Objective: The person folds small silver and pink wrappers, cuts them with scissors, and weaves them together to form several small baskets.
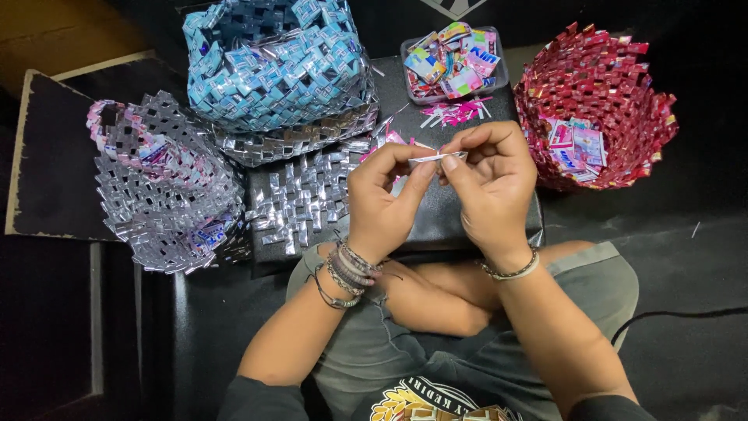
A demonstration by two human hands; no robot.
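We see bare forearms below dark sleeves pushed up to the elbows. The left hand [382, 204] has a stack of beaded and cord bracelets at its wrist; the right hand [492, 187] has one pale beaded bracelet. Grey shorts cover our lap, and a dark shirt bears a yellow emblem.

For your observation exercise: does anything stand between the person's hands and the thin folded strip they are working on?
Nothing visible does. The left hand and right hand both pinch the folded strip directly, above the black box.
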